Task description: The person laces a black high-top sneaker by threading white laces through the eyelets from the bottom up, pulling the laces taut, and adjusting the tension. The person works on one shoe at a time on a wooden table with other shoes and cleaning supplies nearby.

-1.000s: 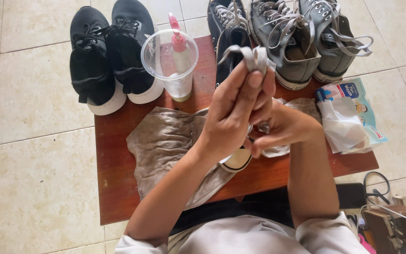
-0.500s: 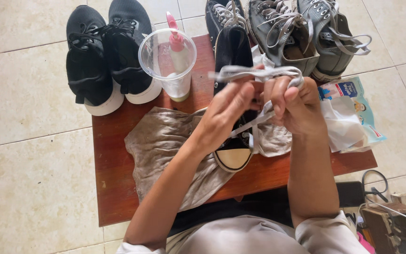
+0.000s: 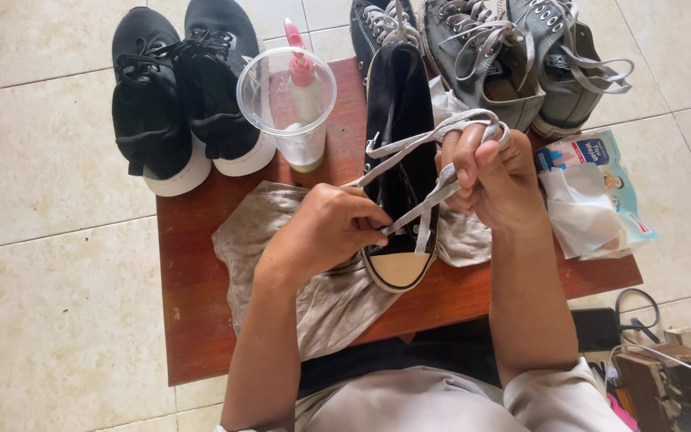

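Since the earlier frames both hands have dropped and parted, uncovering the black canvas shoe (image 3: 400, 144) that lies toe toward the person on a crumpled grey-brown cloth (image 3: 313, 296). Closest, the left hand (image 3: 325, 228) is pinched shut on the flat grey lace (image 3: 409, 144) just above the shoe's cream rubber toe cap. Beside it, the right hand (image 3: 493, 176) is curled closed with the same lace looped round its raised fingers. Both work over a reddish wooden table (image 3: 193, 288). Further off stand a clear plastic cup (image 3: 285, 104) holding a pink-topped bottle, and a torn packet of white wipes (image 3: 593, 200). Farthest are two black knit sneakers (image 3: 177, 88) and two grey high-top shoes (image 3: 521, 56).
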